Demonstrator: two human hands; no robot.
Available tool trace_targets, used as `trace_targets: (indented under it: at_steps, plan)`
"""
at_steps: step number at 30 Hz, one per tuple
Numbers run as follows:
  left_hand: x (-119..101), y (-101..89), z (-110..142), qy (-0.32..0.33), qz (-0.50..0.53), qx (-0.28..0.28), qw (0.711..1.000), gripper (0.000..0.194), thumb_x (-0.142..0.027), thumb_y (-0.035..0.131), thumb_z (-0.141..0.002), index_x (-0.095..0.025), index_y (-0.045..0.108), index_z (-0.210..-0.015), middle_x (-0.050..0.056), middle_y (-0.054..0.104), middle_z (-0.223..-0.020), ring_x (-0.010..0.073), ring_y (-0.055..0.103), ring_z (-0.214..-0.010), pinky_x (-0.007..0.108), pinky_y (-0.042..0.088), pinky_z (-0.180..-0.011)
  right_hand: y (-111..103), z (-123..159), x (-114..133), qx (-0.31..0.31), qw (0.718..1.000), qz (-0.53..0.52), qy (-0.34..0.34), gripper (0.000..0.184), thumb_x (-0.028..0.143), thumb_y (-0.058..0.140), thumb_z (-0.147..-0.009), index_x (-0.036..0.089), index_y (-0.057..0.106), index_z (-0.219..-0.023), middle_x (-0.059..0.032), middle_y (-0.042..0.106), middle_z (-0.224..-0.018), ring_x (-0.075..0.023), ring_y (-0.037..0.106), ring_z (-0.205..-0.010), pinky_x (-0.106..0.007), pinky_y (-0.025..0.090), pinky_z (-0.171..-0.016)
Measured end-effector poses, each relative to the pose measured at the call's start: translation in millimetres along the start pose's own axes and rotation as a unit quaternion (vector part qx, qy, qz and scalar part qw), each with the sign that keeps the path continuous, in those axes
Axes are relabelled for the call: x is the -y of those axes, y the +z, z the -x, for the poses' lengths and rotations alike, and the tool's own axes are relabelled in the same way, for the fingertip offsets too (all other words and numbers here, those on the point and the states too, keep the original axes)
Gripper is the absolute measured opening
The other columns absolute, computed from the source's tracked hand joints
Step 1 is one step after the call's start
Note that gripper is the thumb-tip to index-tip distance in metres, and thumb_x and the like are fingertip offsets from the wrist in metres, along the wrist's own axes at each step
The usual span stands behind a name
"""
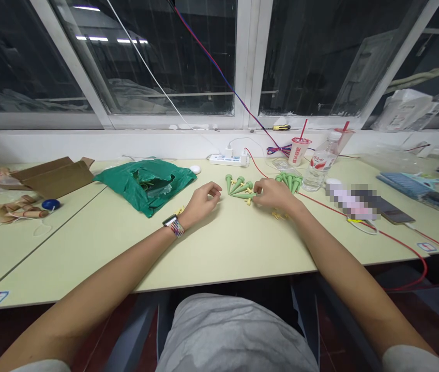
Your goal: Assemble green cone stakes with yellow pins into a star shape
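Observation:
My right hand (275, 195) is closed, its fingertips at the thick end of a green watering spike (242, 196) that lies on the table pointing left. My left hand (202, 204) hovers to the left of the spikes, fingers loosely curled and apart, with nothing visible in them. Between the hands, several more green spikes (228, 182) with small yellow valves fan out on the tabletop. Another bunch of green spikes (292, 182) lies just beyond my right hand, partly hidden by it. Loose yellow valves (277, 214) sit under my right wrist; more yellow bits show behind my left wrist.
On the left are a green plastic bag (122, 183), a cardboard box (54, 178) and a wooden toy with a blue ball (50, 204). A power strip (229, 160) stands at the wall. To the right are a cup (299, 152), a water bottle (316, 168), a phone (388, 206) and a red cable (393, 243).

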State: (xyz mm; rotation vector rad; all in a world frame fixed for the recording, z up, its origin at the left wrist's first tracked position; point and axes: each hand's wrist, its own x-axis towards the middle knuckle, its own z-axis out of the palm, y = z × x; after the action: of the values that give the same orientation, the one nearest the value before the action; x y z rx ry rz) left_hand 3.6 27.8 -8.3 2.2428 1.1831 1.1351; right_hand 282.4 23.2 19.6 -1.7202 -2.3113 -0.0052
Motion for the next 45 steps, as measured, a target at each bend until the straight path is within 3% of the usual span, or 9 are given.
trace_targets:
  at_steps: [30, 33, 37, 41, 45]
  plan:
    - [-1, 0.2, 1, -0.003, 0.004, 0.014, 1.0, 0.015, -0.03, 0.058, -0.094, -0.021, 0.067, -0.102, 0.005, 0.074, -0.099, 0.0227, 0.071, -0.096, 0.035, 0.054, -0.082, -8, 4, 5, 0.002, 1.0, -0.02, 0.02, 0.027, 0.037, 0.066, -0.088, 0.023, 0.075, -0.109, -0.0067, 0.078, -0.111, -0.0243, 0.069, -0.1, -0.03, 0.045, -0.077]
    - [-2, 0.3, 0, 0.0, 0.003, 0.015, 1.0, 0.015, -0.03, 0.057, -0.094, -0.021, 0.067, -0.102, 0.006, 0.074, -0.1, 0.0227, 0.07, -0.096, 0.035, 0.054, -0.081, -11, 3, 1, -0.047, 0.996, -0.012, 0.078, 0.027, 0.032, 0.055, -0.096, 0.021, 0.074, -0.111, -0.0102, 0.078, -0.108, -0.0264, 0.071, -0.098, -0.032, 0.046, -0.078]
    - [-2, 1.0, 0, 0.006, 0.001, 0.016, 1.0, 0.015, -0.028, 0.056, -0.094, -0.021, 0.066, -0.103, 0.006, 0.074, -0.1, 0.0225, 0.071, -0.096, 0.035, 0.054, -0.084, -14, -2, -19, -0.107, 0.971, 0.049, 0.208, 0.034, 0.024, 0.047, -0.099, 0.016, 0.074, -0.117, -0.0195, 0.076, -0.111, -0.0328, 0.073, -0.103, -0.037, 0.048, -0.082]
    - [-2, 1.4, 1, 0.002, -0.002, 0.021, 1.0, 0.016, -0.03, 0.057, -0.094, -0.021, 0.066, -0.103, 0.006, 0.074, -0.1, 0.0232, 0.071, -0.097, 0.036, 0.054, -0.085, -12, -5, -46, -0.074, 0.95, 0.066, 0.296, 0.039, 0.029, 0.056, -0.097, 0.01, 0.071, -0.127, -0.0262, 0.072, -0.123, -0.0385, 0.071, -0.114, -0.041, 0.051, -0.087]
    - [-2, 1.5, 1, 0.002, -0.002, 0.023, 1.0, 0.016, -0.03, 0.057, -0.094, -0.021, 0.066, -0.103, 0.006, 0.074, -0.099, 0.0232, 0.071, -0.096, 0.036, 0.054, -0.085, -7, -5, -61, -0.036, 0.941, 0.058, 0.333, 0.042, 0.031, 0.062, -0.095, 0.01, 0.07, -0.13, -0.0267, 0.07, -0.128, -0.0393, 0.07, -0.119, -0.043, 0.052, -0.09]
